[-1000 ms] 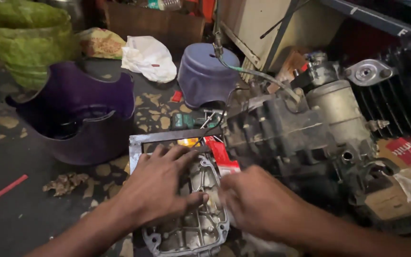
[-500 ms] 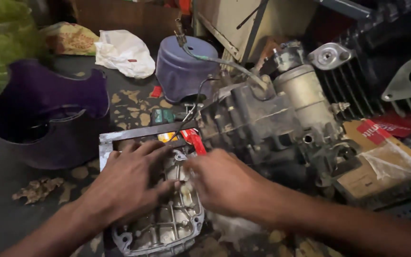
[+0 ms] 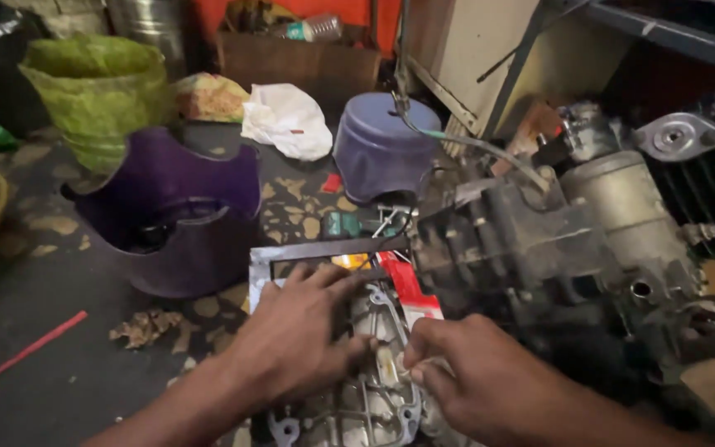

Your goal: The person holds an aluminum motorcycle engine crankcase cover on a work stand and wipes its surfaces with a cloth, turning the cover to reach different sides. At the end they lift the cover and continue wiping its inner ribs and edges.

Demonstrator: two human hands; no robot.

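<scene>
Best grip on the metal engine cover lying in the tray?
Probably by the long outer rims of the engine cover, from above. It lies flat with the ribbed inside up; the left hand already presses its left side, and the right hand pinches at its right edge.

One head-worn camera looks steeply down and forward from close above the floor [image 3: 59,389], hands low in frame, shelving at the top.

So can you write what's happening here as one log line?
left hand: flat on metal engine cover | right hand: pinching something small at cover edge | engine: beside cover
</scene>
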